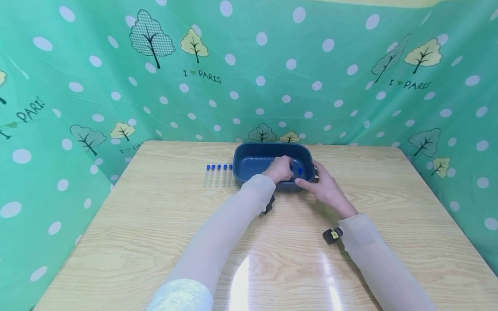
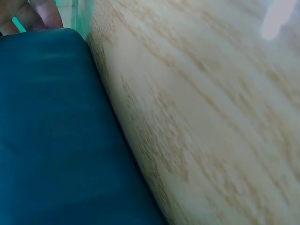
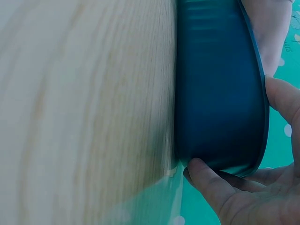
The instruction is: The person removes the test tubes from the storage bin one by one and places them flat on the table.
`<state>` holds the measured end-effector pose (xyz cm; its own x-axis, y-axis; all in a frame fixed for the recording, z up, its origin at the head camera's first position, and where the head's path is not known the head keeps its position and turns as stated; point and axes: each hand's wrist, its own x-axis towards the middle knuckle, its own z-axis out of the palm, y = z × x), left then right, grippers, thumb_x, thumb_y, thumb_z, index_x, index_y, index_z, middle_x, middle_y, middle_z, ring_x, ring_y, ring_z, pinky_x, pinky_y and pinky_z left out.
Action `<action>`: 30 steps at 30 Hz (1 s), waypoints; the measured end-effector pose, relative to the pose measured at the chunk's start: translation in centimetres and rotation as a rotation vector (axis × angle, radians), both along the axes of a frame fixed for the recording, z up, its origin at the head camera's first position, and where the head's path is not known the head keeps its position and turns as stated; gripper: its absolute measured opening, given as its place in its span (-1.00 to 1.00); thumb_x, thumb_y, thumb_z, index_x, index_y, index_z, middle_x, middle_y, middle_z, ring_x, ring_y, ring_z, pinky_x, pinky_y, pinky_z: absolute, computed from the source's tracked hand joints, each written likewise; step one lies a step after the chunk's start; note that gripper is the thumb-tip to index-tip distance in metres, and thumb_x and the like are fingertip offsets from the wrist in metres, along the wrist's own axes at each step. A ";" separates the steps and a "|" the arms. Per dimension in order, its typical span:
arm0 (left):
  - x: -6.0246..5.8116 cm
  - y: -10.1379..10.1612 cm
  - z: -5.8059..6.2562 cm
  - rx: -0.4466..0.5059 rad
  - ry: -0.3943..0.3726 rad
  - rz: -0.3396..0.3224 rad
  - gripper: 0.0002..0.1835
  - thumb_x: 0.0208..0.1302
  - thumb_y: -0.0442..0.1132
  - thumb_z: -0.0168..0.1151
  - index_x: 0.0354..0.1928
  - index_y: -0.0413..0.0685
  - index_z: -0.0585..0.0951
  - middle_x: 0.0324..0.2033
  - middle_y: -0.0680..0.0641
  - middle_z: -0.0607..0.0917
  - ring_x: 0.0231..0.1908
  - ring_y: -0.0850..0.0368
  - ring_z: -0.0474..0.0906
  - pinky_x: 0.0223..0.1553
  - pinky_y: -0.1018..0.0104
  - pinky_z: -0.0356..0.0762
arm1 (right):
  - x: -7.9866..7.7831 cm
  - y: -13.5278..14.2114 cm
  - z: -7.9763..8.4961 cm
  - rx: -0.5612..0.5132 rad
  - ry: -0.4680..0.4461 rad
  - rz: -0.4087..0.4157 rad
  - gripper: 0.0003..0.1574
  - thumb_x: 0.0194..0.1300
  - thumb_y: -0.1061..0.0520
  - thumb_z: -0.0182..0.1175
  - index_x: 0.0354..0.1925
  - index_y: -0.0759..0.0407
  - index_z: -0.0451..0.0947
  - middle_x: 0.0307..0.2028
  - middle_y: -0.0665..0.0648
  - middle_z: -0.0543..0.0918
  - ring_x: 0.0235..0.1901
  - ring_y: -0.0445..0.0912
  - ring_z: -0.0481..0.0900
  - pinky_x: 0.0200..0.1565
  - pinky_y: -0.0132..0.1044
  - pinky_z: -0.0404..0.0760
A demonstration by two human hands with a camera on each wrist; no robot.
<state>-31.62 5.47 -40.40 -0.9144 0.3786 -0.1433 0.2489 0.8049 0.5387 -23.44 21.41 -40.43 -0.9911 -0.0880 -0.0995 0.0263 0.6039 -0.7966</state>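
A dark blue plastic bin (image 1: pixel 253 165) stands at the back of the table. My left hand (image 1: pixel 281 168) reaches over its near wall, fingers curled down inside. Right at those fingers shows the blue cap (image 1: pixel 291 167) of a tube; the fingertips are hidden, so I cannot tell whether they hold it. A second blue-capped tube (image 1: pixel 300 172) is in the right part of the bin. My right hand (image 1: pixel 324 186) grips the bin's right end, its thumb at the near rim. In the right wrist view its fingers (image 3: pixel 211 187) press against the bin's outer wall.
Left of the bin, several clear tubes (image 1: pixel 216 177) with blue caps lie side by side in a row, the last close to the bin's wall. The wooden table (image 1: pixel 155 242) reaches back to a green dotted curtain (image 1: pixel 241 103). Dark wrist cameras (image 1: pixel 332 236) hang below both wrists.
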 end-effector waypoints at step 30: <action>0.1 0.0 0.0 -0.091 0.051 0.041 -0.60 0.17 -0.26 0.25 0.10 -0.04 0.56 -0.03 -0.05 0.65 -0.22 0.09 0.55 -0.25 0.17 0.57 | 0.0 0.0 0.0 -0.005 -0.007 -0.004 0.36 0.11 -0.45 0.20 0.51 0.10 -0.29 0.42 0.39 0.04 0.28 0.31 0.26 0.16 0.12 0.38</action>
<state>-31.54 5.50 -40.39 -0.9358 0.3282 -0.1284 0.2397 0.8598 0.4508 -23.39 21.39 -40.39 -0.9907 -0.0848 -0.1063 0.0344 0.5997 -0.7995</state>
